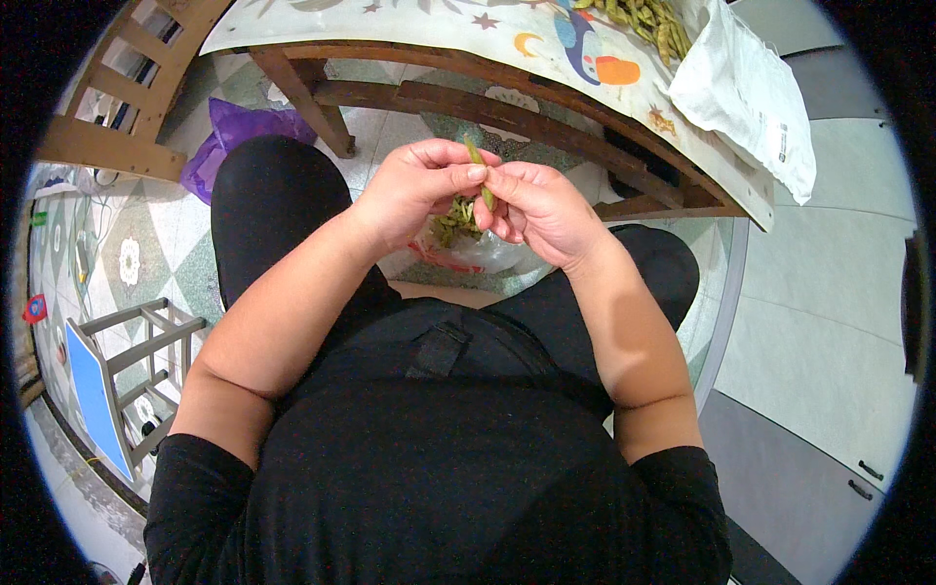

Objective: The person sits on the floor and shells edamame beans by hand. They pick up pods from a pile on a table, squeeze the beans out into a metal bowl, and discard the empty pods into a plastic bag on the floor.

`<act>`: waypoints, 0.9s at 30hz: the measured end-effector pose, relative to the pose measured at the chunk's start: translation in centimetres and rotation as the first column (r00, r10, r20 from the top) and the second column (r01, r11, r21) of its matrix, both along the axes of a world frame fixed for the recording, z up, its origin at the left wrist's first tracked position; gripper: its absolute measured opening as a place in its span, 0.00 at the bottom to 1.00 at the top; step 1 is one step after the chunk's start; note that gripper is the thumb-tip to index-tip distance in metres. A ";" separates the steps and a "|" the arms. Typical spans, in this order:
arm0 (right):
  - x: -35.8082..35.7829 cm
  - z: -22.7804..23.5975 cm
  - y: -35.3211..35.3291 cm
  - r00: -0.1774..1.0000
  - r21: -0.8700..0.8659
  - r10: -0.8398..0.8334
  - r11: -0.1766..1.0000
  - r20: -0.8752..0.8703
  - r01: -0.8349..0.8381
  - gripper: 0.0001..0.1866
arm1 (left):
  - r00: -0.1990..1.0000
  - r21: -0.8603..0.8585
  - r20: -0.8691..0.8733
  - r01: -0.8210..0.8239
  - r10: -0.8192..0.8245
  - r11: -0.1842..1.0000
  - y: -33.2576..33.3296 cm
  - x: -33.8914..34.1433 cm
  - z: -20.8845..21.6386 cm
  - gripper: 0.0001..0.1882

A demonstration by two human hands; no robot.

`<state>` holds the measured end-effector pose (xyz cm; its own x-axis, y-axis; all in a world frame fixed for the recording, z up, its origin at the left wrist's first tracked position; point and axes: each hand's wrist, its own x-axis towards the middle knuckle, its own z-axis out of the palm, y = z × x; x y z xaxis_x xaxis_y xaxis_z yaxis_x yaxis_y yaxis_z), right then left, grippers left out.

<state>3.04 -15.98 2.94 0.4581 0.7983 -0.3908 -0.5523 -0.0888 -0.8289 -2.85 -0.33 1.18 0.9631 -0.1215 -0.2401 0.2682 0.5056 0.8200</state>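
Between my two hands is one slim green bean pod, standing nearly upright. My left hand pinches it with thumb and fingertips, and the thumb of my right hand presses against the same pod from the other side. Below them, between my knees, several green pods or pod shells lie in a clear plastic bag with red marking; my hands partly cover it. More bean pods are heaped on the table at the far right, beside a white plastic bag.
The low wooden table with a printed cloth stands just beyond my knees. A purple plastic bag lies by its left leg. To the left are a blue-topped stool and a wooden chair. Cabinets line the right.
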 end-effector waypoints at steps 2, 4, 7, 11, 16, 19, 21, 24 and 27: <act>0.1 -0.1 0.0 0.998 -0.050 -0.023 0.998 0.059 0.026 0.10 | 0.999 0.068 -0.041 -0.033 0.036 0.997 0.2 0.1 0.3 0.10; 0.3 0.1 0.1 0.992 -0.071 -0.023 0.997 0.123 0.032 0.09 | 0.994 0.098 -0.030 -0.098 0.101 0.990 0.1 0.2 0.0 0.10; 0.3 -0.1 0.0 0.996 -0.069 -0.009 0.997 0.093 0.016 0.08 | 0.996 0.154 -0.024 -0.080 0.085 0.985 0.1 0.1 0.0 0.08; 0.0 -0.1 0.1 0.998 -0.059 -0.018 0.998 0.059 0.021 0.09 | 0.995 0.229 0.075 -0.075 0.059 0.971 0.2 0.2 -0.1 0.07; -0.2 -0.2 0.2 0.999 -0.079 -0.016 0.997 0.040 0.019 0.10 | 0.989 0.284 0.137 -0.098 0.060 0.954 0.1 0.0 -0.5 0.06; -0.4 -0.2 0.4 0.999 -0.043 -0.028 0.999 -0.018 0.028 0.11 | 0.982 0.255 0.168 -0.126 0.085 0.959 0.0 -0.1 -0.6 0.05; -0.6 -0.2 0.5 0.998 -0.012 -0.042 0.999 -0.056 0.041 0.11 | 0.966 0.287 0.236 -0.172 0.105 0.942 0.0 -0.1 -0.8 0.05; -0.9 -0.2 0.6 0.993 0.034 -0.056 0.998 -0.107 0.060 0.10 | 0.876 0.493 0.480 -0.311 0.044 0.813 0.2 0.0 -1.1 0.05; -1.0 -0.1 0.7 0.986 0.090 -0.037 0.995 -0.163 0.052 0.09 | 0.731 0.645 0.667 -0.469 -0.145 0.604 0.9 0.1 -0.1 0.04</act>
